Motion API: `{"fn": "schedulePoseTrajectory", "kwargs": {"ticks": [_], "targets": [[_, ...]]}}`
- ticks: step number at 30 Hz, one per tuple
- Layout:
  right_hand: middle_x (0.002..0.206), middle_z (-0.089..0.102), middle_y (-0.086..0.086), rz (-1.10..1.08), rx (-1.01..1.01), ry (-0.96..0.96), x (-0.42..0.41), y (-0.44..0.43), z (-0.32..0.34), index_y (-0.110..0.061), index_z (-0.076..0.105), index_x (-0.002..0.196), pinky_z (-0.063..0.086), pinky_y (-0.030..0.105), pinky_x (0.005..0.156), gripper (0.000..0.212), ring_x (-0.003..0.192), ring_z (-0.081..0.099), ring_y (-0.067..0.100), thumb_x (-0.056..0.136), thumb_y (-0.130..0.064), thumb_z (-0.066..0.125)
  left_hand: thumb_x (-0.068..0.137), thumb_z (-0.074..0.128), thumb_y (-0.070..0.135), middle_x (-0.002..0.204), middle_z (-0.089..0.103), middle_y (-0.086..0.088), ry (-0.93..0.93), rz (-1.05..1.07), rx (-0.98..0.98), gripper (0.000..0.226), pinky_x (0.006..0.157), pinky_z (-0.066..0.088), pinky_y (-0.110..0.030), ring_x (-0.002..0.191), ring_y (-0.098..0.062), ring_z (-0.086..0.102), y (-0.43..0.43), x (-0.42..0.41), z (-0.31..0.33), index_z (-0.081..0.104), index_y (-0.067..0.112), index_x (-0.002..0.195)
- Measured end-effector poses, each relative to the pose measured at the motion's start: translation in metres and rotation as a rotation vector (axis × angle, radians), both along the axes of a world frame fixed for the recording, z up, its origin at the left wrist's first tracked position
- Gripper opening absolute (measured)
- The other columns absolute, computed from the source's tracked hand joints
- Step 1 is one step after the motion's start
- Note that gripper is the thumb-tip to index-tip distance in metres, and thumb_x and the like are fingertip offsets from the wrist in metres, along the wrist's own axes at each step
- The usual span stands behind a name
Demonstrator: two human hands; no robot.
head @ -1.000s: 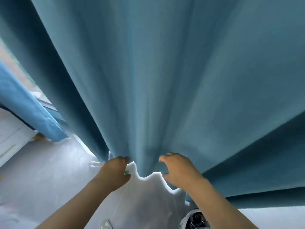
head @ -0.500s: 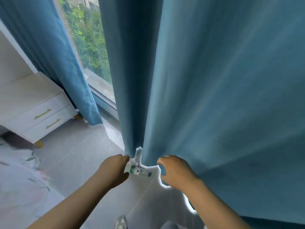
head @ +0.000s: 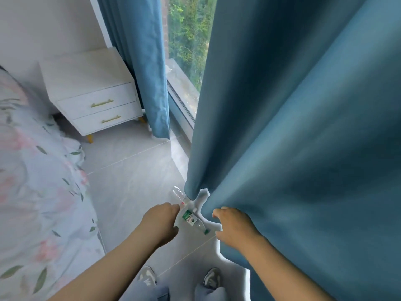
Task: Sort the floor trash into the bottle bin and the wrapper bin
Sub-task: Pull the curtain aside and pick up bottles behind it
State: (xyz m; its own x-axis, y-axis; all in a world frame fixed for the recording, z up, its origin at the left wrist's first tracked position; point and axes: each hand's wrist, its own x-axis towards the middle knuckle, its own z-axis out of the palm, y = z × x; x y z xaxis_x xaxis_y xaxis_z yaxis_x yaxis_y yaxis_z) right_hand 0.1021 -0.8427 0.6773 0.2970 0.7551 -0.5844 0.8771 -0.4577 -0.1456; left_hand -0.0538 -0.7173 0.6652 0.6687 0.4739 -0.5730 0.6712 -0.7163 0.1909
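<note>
Curtain (head: 303,148) has swung right since 0.5 s ago, so I now see nightstand (head: 91,92) + window (head: 186,51). L hand (head: 159,224) grip is closed round base end of green-label water bottle (head: 191,220), cap pointing R, near floor (head: 130,181) between both hands. 2nd clear bottle (head: 178,194) lies at curtain hem. R hand (head: 234,227) grip clutches curtain edge.

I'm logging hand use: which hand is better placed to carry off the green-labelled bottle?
Left. The left hand grips the green-labelled bottle; the right hand holds the curtain aside.
</note>
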Motion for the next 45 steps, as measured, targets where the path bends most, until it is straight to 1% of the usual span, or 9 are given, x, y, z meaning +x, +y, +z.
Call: {"fn": "schedulePoseTrajectory", "kwargs": {"ticks": [4, 11, 21, 23, 27, 31, 35, 40, 45], "targets": [[0.118, 0.059, 0.005, -0.005, 0.002, 0.021, 0.016, 0.016, -0.058, -0.016, 0.054, 0.121, 0.045, 0.033, 0.078, 0.036, 0.107, 0.057, 0.028, 0.084, -0.017, 0.054, 0.089, 0.051, 0.024, 0.116, 0.056, -0.006, 0.015, 0.051, -0.001, 0.035, 0.08, 0.045, -0.033, 0.104, -0.027, 0.055, 0.004, 0.008, -0.058, 0.048, 0.013, 0.123], [0.126, 0.057, 0.004, -0.017, 0.0, 0.032, 0.026, 0.042, -0.216, -0.018, 0.051, 0.128, 0.049, 0.035, 0.09, 0.042, 0.113, 0.057, 0.026, 0.087, -0.023, 0.056, 0.089, 0.05, 0.022, 0.115, 0.055, -0.007, 0.026, 0.077, -0.012, 0.034, 0.077, 0.044, -0.033, 0.104, -0.028, 0.055, 0.021, 0.018, -0.208, 0.048, 0.013, 0.122], [0.121, 0.06, 0.002, 0.114, 0.001, -0.077, 0.042, 0.076, -0.473, -0.019, 0.053, 0.123, 0.045, 0.03, 0.077, 0.037, 0.108, 0.059, 0.025, 0.087, -0.023, 0.056, 0.089, 0.049, 0.019, 0.108, 0.055, -0.008, 0.008, 0.021, 0.066, 0.026, 0.067, 0.038, -0.032, 0.093, -0.027, 0.054, 0.064, 0.034, -0.456, 0.05, 0.01, 0.114], [0.115, 0.062, 0.003, 0.167, 0.018, -0.11, 0.046, 0.088, -0.52, -0.017, 0.055, 0.117, 0.039, 0.028, 0.07, 0.031, 0.103, 0.06, 0.026, 0.086, -0.018, 0.054, 0.09, 0.05, 0.02, 0.112, 0.056, -0.007, -0.009, -0.013, 0.087, 0.029, 0.07, 0.041, -0.033, 0.095, -0.027, 0.055, 0.076, 0.039, -0.505, 0.05, 0.011, 0.117], [0.11, 0.06, 0.006, 0.292, 0.056, -0.209, 0.054, 0.109, -0.597, -0.015, 0.055, 0.114, 0.039, 0.029, 0.069, 0.031, 0.102, 0.06, 0.029, 0.083, -0.018, 0.057, 0.089, 0.052, 0.022, 0.119, 0.056, -0.006, -0.038, -0.078, 0.129, 0.035, 0.083, 0.05, -0.037, 0.105, -0.028, 0.056, 0.099, 0.042, -0.583, 0.049, 0.012, 0.122], [0.113, 0.061, 0.005, 0.251, 0.067, -0.171, 0.059, 0.116, -0.627, -0.016, 0.054, 0.122, 0.049, 0.032, 0.076, 0.04, 0.101, 0.06, 0.028, 0.083, -0.024, 0.059, 0.089, 0.053, 0.023, 0.121, 0.055, -0.006, -0.054, -0.149, 0.199, 0.035, 0.086, 0.05, -0.038, 0.106, -0.028, 0.056, 0.113, 0.056, -0.625, 0.049, 0.012, 0.122], [0.11, 0.061, 0.005, 0.302, 0.142, -0.236, 0.051, 0.111, -0.644, -0.019, 0.052, 0.122, 0.046, 0.033, 0.073, 0.038, 0.101, 0.061, 0.029, 0.085, -0.027, 0.058, 0.087, 0.057, 0.023, 0.12, 0.052, -0.008, -0.136, -0.184, 0.2, 0.034, 0.084, 0.048, -0.037, 0.106, -0.029, 0.053, 0.108, 0.076, -0.656, 0.047, 0.009, 0.116], [0.112, 0.062, 0.005, 0.308, 0.066, -0.231, 0.05, 0.099, -0.673, -0.017, 0.052, 0.121, 0.038, 0.029, 0.066, 0.039, 0.098, 0.061, 0.026, 0.084, -0.027, 0.058, 0.085, 0.06, 0.021, 0.121, 0.048, -0.01, -0.209, -0.27, 0.273, 0.037, 0.084, 0.046, -0.037, 0.11, -0.03, 0.05, 0.109, 0.092, -0.682, 0.043, 0.009, 0.115], [0.113, 0.061, 0.005, 0.231, 0.056, -0.186, 0.055, 0.083, -0.68, -0.017, 0.052, 0.117, 0.046, 0.034, 0.074, 0.038, 0.101, 0.06, 0.027, 0.083, -0.032, 0.06, 0.083, 0.061, 0.022, 0.118, 0.049, -0.01, -0.204, -0.313, 0.276, 0.035, 0.089, 0.049, -0.043, 0.109, -0.031, 0.049, 0.103, 0.098, -0.688, 0.045, 0.01, 0.111]]}}
